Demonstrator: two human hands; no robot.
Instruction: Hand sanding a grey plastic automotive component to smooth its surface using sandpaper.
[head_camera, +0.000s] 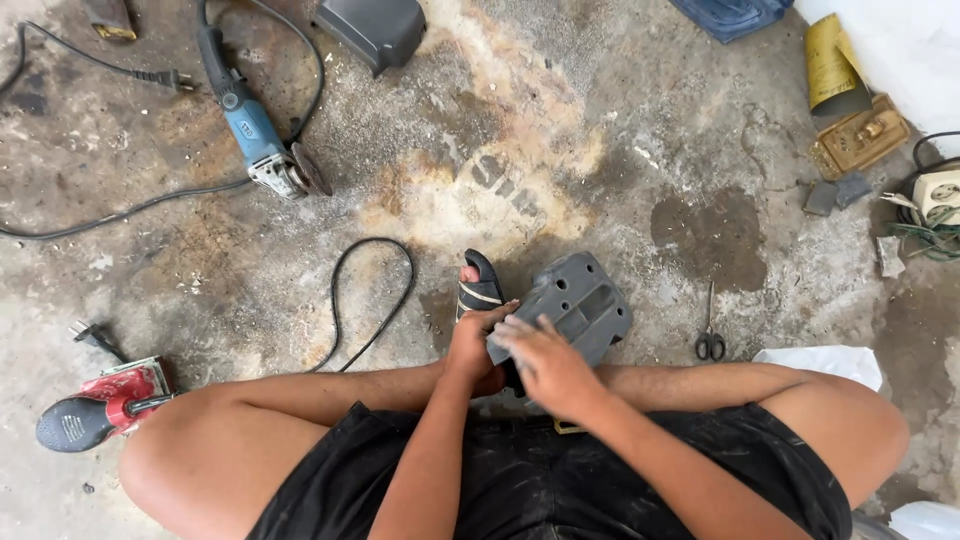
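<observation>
Floor: bare grey concrete floor (620, 120), rough, dusty, mottled with a pale yellowish worn patch (500, 170) and a dark damp-looking stain (712, 235). Scattered on it: blue-bodied angle grinder (262, 140) with black cable, red power tool (105, 402), black-handled scissors (709, 335), white socket block (938, 192), rolled yellow sandpaper sheet (830, 65), dark grey plastic cover (375, 28). Light: even daylight, soft shadows.

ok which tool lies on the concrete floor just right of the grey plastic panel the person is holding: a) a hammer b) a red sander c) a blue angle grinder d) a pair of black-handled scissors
d: the black-handled scissors lie on the floor right of the grey plastic panel; the blue angle grinder and red sander lie far to the left.
</observation>
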